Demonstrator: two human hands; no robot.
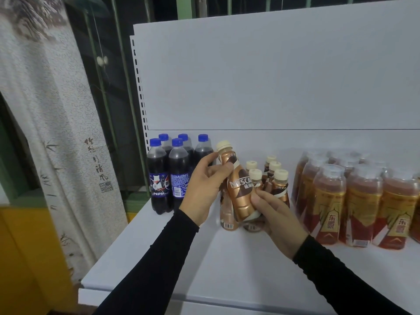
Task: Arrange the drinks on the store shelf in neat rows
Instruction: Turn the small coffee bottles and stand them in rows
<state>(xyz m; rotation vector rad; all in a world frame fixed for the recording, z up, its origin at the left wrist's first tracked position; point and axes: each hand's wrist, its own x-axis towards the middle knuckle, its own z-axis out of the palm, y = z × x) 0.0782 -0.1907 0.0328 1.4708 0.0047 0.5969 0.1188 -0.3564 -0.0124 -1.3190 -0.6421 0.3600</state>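
Observation:
A brown Nescafe bottle (238, 189) with a cream cap is held tilted above the white shelf (204, 264). My left hand (204, 187) grips its upper part and my right hand (272, 214) grips its base. Right behind it, a second coffee bottle (227, 217) stands on the shelf, and several more Nescafe bottles (272, 176) cluster behind. Several Pepsi bottles (170, 169) with blue caps stand in rows at the shelf's left end. Several amber drink bottles (354, 201) with gold and red labels stand in rows at the right.
The shelf's white back panel (272, 76) rises behind the drinks, with a slotted upright (139, 92) at its left edge. A patterned cloth banner (56, 110) hangs to the left of the shelf. The shelf's front part (181, 280) in front of the bottles is bare.

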